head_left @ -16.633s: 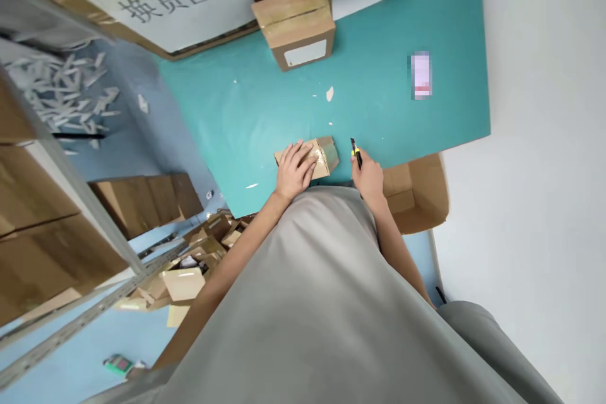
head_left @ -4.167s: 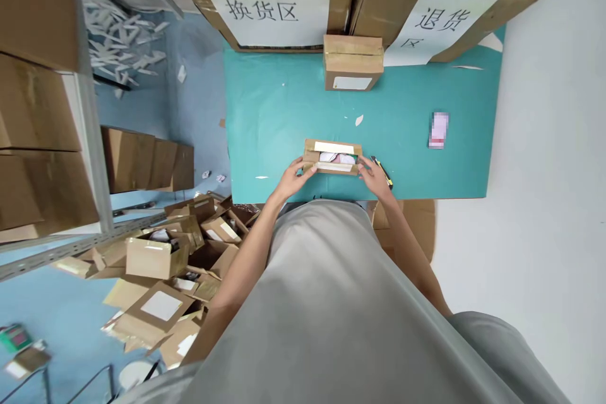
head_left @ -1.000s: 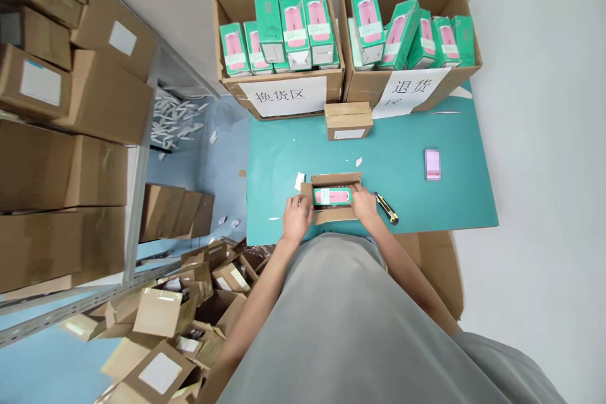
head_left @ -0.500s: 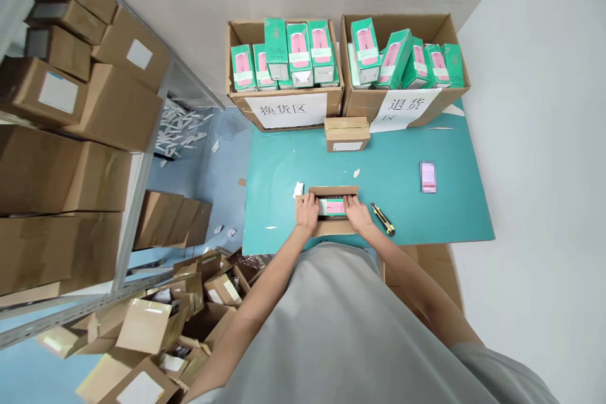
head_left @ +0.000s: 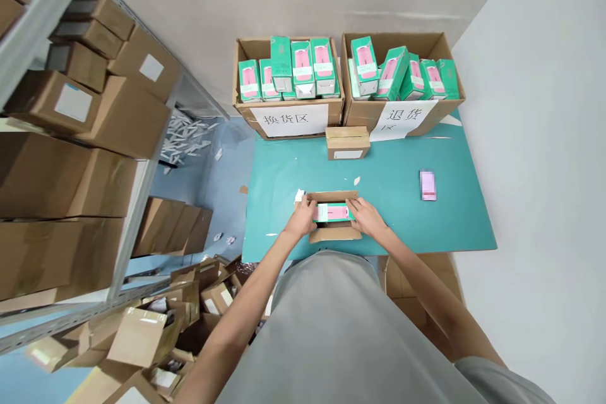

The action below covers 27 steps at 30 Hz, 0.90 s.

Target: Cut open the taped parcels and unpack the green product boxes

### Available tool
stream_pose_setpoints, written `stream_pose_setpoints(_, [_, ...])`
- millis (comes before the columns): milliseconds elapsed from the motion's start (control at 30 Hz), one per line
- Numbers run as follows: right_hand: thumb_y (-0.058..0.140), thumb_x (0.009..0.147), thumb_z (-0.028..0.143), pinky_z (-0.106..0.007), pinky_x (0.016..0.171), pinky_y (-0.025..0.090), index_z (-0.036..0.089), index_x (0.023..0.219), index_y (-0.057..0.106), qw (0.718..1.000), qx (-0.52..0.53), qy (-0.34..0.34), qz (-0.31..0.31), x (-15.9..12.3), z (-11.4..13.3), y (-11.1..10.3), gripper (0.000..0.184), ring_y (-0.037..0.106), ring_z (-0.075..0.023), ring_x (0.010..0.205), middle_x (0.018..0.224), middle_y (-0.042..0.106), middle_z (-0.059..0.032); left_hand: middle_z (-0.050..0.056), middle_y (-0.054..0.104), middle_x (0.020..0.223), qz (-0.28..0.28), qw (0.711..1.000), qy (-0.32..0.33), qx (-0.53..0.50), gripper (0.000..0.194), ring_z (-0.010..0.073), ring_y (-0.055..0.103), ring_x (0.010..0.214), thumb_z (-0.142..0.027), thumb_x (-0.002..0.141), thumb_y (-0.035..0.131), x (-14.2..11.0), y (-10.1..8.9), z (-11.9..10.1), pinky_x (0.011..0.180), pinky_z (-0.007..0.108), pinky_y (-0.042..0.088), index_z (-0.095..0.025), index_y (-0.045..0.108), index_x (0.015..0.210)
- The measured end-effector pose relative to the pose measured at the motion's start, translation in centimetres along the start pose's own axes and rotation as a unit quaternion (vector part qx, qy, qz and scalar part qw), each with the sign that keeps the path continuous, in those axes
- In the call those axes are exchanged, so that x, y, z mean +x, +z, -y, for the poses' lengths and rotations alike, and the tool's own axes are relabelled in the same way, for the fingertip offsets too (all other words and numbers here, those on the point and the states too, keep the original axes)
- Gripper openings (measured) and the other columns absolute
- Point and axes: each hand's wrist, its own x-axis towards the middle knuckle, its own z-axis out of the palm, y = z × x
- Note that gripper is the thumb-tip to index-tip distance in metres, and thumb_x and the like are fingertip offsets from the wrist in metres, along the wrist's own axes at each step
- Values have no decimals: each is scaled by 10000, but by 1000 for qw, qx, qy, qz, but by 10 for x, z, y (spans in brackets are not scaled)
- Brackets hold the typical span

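Observation:
A small brown carton (head_left: 335,234) lies on the table with its flaps open. In its opening is a green-and-pink product box (head_left: 331,212), lying lengthwise from left to right. My left hand (head_left: 302,217) grips the left end of that box, fingers bent around it. At the other end, my right hand (head_left: 367,218) has its thumb and fingers closed on the box. Part of the carton's inside shows dark below the product box. A scrap of white paper (head_left: 300,196) lies just beyond my left hand.
Two large cartons (head_left: 290,129) (head_left: 356,115) of green-and-pink boxes stand at the back of the green table (head_left: 284,170). A closed carton (head_left: 348,144) sits before them, a phone (head_left: 427,185) to the right. Shelves of cartons (head_left: 113,189) and opened boxes (head_left: 137,334) fill the left.
Both hands have shifted from the carton's ends onto the product box, which now shows more fully and sits higher in the opening. The yellow-and-black utility knife is now hidden by my right arm.

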Motion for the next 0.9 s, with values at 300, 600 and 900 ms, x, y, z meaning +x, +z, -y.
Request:
stream_pose_setpoints(300, [636,921,114,-519,1264,548,246,1697,498,979,169,-14,-109,-18,-14,-44,799,595,-344,1528,1672,545,-167,141,659,1456,-78,973,51,-213,731,347,697,1325,-135,733,768,-28,-48,3,1074,437,624,-219,588,1436])
stream_pose_setpoints(600, [771,937,399,-498,1260,549,248,1412,632,850,448,32,-274,-6,4,-69,518,660,-302,1439,1509,674,-145,161,702,1470,-106,850,-53,-513,749,324,746,1265,-304,662,870,-49,-44,3,805,308,655,-212,625,1363])
stream_pose_setpoints(900, [756,1000,559,-486,1233,520,273,1279,722,842,411,19,-349,20,24,-110,401,679,-306,1353,1376,747,-103,143,653,1510,-174,753,-96,-628,848,310,750,1270,-455,629,992,-61,-7,-34,1056,440,643,-247,603,1354])
